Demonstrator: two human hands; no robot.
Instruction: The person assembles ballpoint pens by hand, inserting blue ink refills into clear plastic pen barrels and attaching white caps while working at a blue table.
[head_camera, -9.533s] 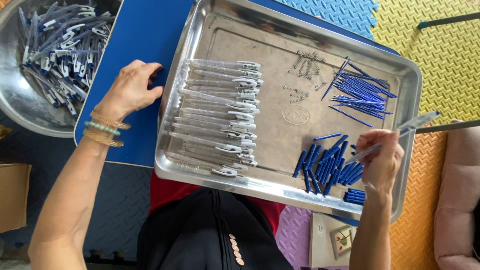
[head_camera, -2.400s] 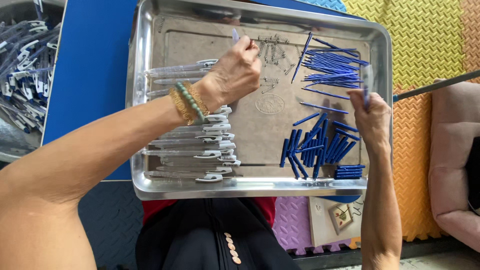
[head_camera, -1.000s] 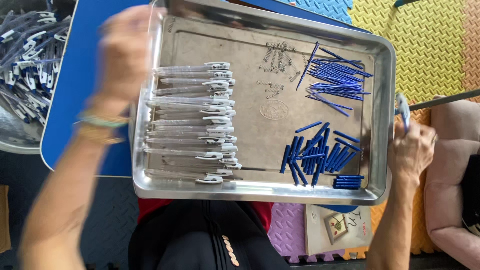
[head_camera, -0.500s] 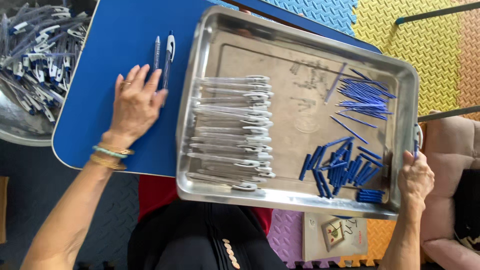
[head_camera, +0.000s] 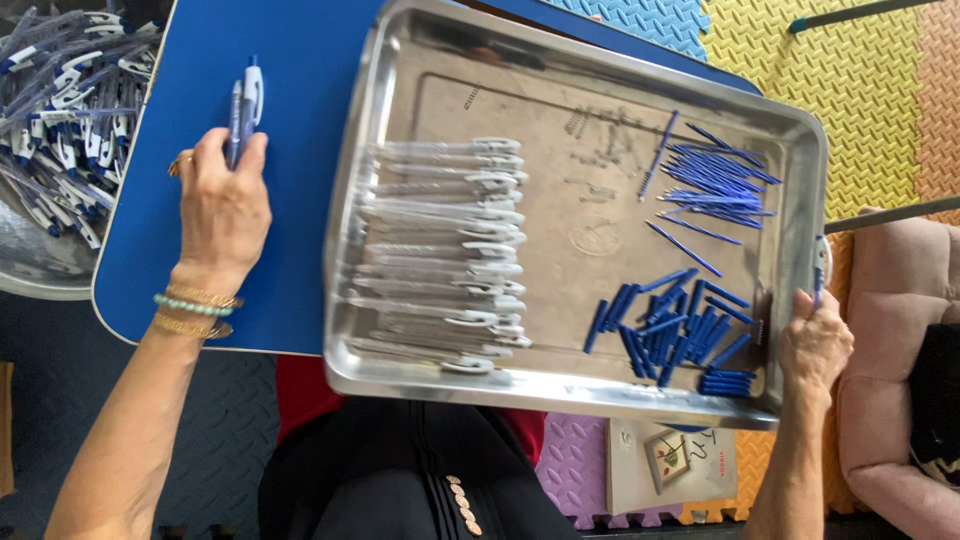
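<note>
My left hand (head_camera: 222, 205) rests on the blue table (head_camera: 300, 90), its fingers curled over the lower ends of two assembled blue-and-white pens (head_camera: 245, 105). My right hand (head_camera: 815, 345) is at the right rim of the metal tray (head_camera: 600, 385), with a thin pen (head_camera: 819, 268) sticking up from its fingers. Inside the tray, a row of clear pen barrels (head_camera: 440, 250) lies on the left. Long blue refills (head_camera: 715, 180) lie at the top right, and short blue pieces (head_camera: 680, 330) below them. Small springs (head_camera: 590, 125) are scattered near the top.
A metal bowl (head_camera: 40, 280) heaped with finished pens (head_camera: 60, 100) stands off the table's left end. Yellow and blue foam mats (head_camera: 850, 80) cover the floor. A pink cushion (head_camera: 900, 350) is at the right, and a booklet (head_camera: 670, 460) lies below the tray.
My left hand has left the tray, gone to the blue table and closed on the two pens there. My right hand has settled at the tray's right rim.
</note>
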